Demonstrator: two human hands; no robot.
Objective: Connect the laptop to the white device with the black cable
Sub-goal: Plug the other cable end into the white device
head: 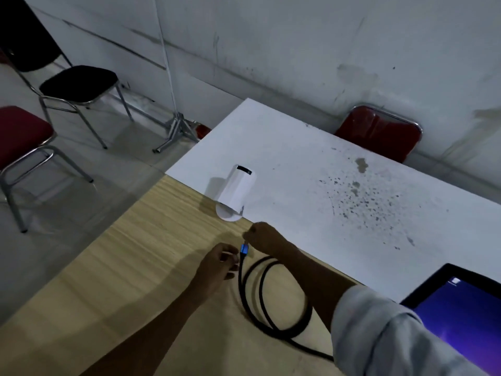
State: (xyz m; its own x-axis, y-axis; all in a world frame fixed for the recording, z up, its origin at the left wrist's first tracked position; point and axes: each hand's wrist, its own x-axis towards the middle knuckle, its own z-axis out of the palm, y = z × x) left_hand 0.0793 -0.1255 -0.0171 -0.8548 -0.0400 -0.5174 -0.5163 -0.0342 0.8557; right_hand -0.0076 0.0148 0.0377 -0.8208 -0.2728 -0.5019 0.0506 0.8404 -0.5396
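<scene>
Plug (244,249) of our black cable (273,299) sits pinched in our right hand (261,234), pointing up at the white device (237,189) just beyond; our left hand (218,263), loosely curled, steadies the cable below. Laptop (461,308) lies well right of the device.

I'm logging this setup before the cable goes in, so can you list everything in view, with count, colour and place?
white device: 1, white with a dark strip on top, upright where the two tabletops meet
black cable: 1, black with a blue plug, coiled on the wooden table
laptop: 1, dark frame, purple screen lit, lower right
white table: 1, white, speckled with dark stains
chairs: 3, one black and one red at left, one red behind the white table
stand: 1, metal, on the floor
hands: left and right, both at the plug
</scene>
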